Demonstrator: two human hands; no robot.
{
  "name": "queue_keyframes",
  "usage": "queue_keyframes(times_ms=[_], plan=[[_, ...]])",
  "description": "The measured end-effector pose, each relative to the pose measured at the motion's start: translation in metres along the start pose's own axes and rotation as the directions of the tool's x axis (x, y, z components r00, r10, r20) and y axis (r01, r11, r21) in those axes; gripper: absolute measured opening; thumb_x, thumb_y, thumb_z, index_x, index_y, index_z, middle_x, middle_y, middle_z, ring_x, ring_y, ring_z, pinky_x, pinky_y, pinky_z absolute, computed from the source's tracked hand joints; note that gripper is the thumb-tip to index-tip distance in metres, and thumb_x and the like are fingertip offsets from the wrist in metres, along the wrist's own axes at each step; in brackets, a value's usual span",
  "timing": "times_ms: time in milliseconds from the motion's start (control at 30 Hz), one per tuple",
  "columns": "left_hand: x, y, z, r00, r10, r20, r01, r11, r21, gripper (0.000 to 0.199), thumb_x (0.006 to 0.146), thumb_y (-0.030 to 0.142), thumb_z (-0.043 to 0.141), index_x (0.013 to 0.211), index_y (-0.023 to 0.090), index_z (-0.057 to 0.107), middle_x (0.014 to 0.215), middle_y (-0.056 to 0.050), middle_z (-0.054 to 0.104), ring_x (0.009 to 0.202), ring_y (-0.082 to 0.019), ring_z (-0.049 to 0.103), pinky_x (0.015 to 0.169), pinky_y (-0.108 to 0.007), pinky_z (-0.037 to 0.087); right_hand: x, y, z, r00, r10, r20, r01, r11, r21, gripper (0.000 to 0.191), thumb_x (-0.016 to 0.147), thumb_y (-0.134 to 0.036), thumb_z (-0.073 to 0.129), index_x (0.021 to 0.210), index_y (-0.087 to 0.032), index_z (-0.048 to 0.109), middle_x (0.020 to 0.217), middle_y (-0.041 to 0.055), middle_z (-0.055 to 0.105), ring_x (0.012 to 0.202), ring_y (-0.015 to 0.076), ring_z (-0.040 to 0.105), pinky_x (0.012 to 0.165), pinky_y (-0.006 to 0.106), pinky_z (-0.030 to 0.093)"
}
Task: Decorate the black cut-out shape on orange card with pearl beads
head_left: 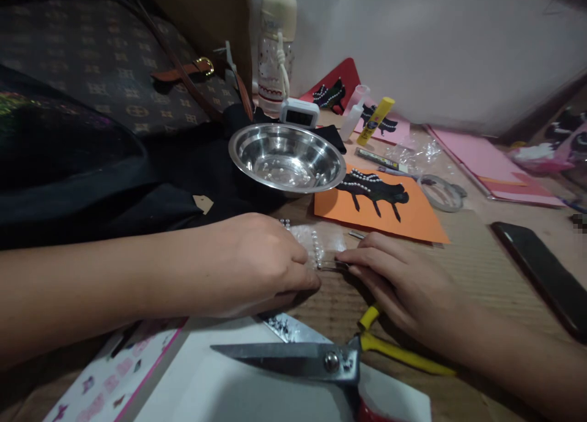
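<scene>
In the middle of the head view, a small clear plastic sheet [337, 240] carries rows of pearl beads [316, 251]. My left hand [266, 263] is closed at the left side of this sheet, its fingertips holding it down beside the bead row. My right hand [389, 269] pinches thin metal tweezers [332, 265], whose tips reach the lowest beads. Behind the hands lies an orange card [380, 217] with a black cut-out shape [376, 192] bearing rows of beads. A steel bowl [238, 150] with loose small beads inside stands behind my left hand.
Scissors [293, 358] with yellow and red handles lie in front, over a white board [206, 361]. A phone [541, 269] rests at right. Behind are a tape roll [440, 192], glue stick [376, 119], small digital clock [299, 113], bottle [276, 55] and pink sheets [481, 156]. A patterned bag [114, 61] fills the left.
</scene>
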State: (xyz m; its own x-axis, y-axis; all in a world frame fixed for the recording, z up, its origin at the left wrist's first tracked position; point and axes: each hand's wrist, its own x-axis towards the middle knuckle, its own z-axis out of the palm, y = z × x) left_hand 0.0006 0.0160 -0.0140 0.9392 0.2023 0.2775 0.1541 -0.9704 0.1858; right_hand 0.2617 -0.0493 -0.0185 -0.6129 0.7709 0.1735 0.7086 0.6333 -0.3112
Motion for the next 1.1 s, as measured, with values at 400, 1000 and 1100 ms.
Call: queue_keyframes(times_ms=[400,1000,1100], plan=[[0.0000,0.0004,-0.0009,0.997,0.044,0.061,-0.044,0.999,-0.001,0.014,0.094,0.023,0.058,0.098,0.023,0.071,0.081,-0.001,0.070,0.064,-0.017,0.060,0.056,-0.035,0.037,0.0011,-0.0026,-0.0048,1.000,-0.013,0.011,0.013,0.999,0.045,0.017,0.101,-0.015,0.047,0.110,-0.020,0.060,0.092,0.0043,0.057,0.079,0.0168,0.056,0.068,0.030,0.045],[-0.0003,-0.0007,0.0015,0.999,0.044,0.026,-0.044,0.999,-0.008,0.012,0.093,0.023,0.060,0.098,0.025,0.070,0.079,-0.003,0.071,0.062,-0.016,0.060,0.054,-0.030,0.037,-0.0002,-0.0011,-0.0026,1.000,-0.010,0.008,0.010,1.000,0.006,0.018,0.102,-0.016,0.046,0.114,-0.021,0.058,0.094,0.0028,0.057,0.081,0.0160,0.057,0.071,0.029,0.045],[-0.0004,-0.0011,0.0015,0.999,0.048,0.024,-0.047,0.999,-0.008,0.012,0.094,0.022,0.059,0.096,0.024,0.070,0.080,-0.003,0.071,0.063,-0.016,0.061,0.055,-0.030,0.037,0.0001,0.0004,-0.0018,1.000,-0.009,-0.010,0.009,1.000,0.005,0.018,0.103,-0.018,0.046,0.117,-0.023,0.057,0.095,0.0020,0.057,0.081,0.0150,0.057,0.071,0.028,0.045]])
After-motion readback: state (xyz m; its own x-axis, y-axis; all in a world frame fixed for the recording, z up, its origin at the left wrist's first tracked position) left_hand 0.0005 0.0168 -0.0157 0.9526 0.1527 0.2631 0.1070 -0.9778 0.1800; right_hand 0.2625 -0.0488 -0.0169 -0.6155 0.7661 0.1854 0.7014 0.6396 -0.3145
